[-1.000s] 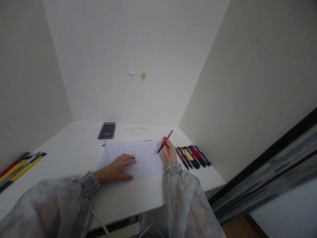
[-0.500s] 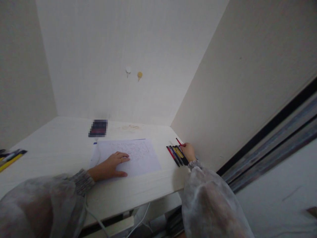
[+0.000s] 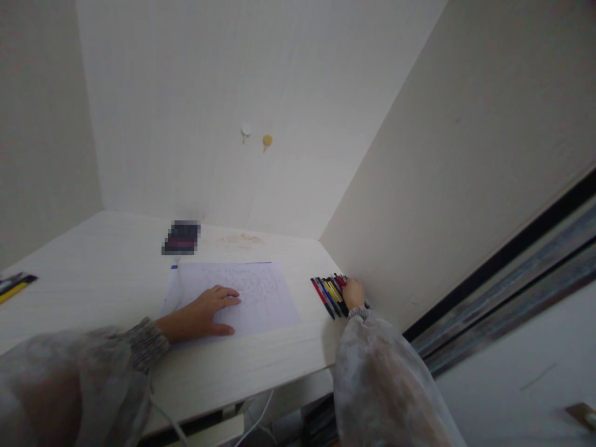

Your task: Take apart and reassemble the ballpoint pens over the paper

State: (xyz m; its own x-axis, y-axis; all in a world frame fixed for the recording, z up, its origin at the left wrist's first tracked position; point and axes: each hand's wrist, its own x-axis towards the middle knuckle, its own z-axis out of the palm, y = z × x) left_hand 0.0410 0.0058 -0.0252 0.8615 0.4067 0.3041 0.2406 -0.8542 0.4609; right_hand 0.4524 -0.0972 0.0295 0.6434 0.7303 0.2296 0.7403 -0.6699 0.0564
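My left hand (image 3: 217, 313) lies flat on a sheet of white paper (image 3: 267, 310) covered with faint reddish writing, its fingers spread and a ring on one of them. At the right side of the desk, several pens (image 3: 325, 297) in red, blue, yellow and black lie side by side in a row. My right hand (image 3: 354, 294) is down at the right end of that row, its fingers closed around a red pen (image 3: 341, 280). Most of that pen is hidden by the hand, and so are some of the neighbouring pens.
Behind the paper lies a dark pixelated object (image 3: 181, 238). More pens, one of them yellow (image 3: 16, 292), lie at the far left of the white desk (image 3: 218, 379). Two hooks (image 3: 267, 141) hang on the back wall. A cable (image 3: 162, 413) runs down the desk's front edge.
My right hand has lowered the red pen from a raised, tilted position down to the right end of the pen row. My left hand stays on the paper. The view has shifted slightly.
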